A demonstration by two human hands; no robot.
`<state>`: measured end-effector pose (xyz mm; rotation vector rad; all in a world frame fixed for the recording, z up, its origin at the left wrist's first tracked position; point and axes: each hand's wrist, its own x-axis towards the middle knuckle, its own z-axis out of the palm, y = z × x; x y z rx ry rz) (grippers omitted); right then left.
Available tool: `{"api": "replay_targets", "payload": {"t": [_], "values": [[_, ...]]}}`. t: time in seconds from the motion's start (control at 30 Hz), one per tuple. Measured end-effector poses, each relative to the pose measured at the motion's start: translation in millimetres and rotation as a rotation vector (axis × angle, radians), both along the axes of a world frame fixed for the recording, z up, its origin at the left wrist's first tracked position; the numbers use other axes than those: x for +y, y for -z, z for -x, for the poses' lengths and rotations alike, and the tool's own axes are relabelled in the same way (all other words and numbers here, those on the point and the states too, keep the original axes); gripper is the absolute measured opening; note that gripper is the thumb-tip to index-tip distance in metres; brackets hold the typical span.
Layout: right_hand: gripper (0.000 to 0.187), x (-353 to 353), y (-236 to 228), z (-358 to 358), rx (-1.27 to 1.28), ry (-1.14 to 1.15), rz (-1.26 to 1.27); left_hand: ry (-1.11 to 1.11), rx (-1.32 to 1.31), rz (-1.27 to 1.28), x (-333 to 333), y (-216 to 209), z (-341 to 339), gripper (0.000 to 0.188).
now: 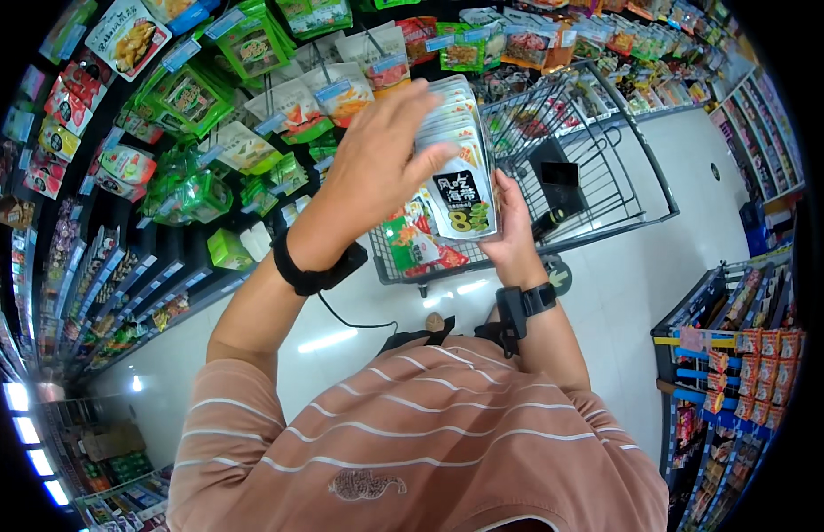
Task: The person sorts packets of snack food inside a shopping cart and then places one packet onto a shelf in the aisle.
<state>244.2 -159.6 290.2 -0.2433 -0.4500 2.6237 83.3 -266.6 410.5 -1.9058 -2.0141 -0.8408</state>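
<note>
A stack of white snack pouches (465,199) with a black-and-green printed front is held over the shopping cart. My right hand (511,226) grips the stack at its lower right edge, fingers behind it and thumb along the side. Over the stack's upper left side, my left hand (381,151) has its fingers stretched out and its thumb spread across the front. Whether its fingertips touch the pouches I cannot tell. Several overlapping pouch tops show behind the front one. Below the stack, red-and-green snack bags (412,241) lie in the cart's near left end.
The wire shopping cart (647,168) stands ahead, with a dark flat device (560,174) at its middle. Hanging snack bags (252,49) fill the shelf on the left. A rack of orange-red packets (766,377) stands at right. Pale glossy floor (607,301) lies around the cart.
</note>
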Motion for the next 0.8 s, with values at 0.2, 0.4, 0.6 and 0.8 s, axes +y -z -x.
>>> {"api": "replay_targets", "payload": {"t": [0.2, 0.4, 0.6, 0.8], "values": [[0.032, 0.9, 3.4, 3.0, -0.025, 0.096, -0.148, -0.015, -0.371, -0.159, 21.8, 7.3, 21.9, 0.066], [0.030, 1.1, 12.3, 3.1, -0.018, 0.052, -0.080, -0.089, -0.717, 0.012, 40.6, 14.7, 30.0, 0.067], [0.069, -6.7, 30.9, -11.0, 0.270, 0.069, -0.575, -0.004, -0.616, 0.058, 47.1, 25.4, 38.1, 0.061], [0.074, -10.5, 23.0, -15.6, 0.237, 0.059, -0.435, -0.125, -0.725, 0.020, 45.6, 34.7, 34.3, 0.077]]}}
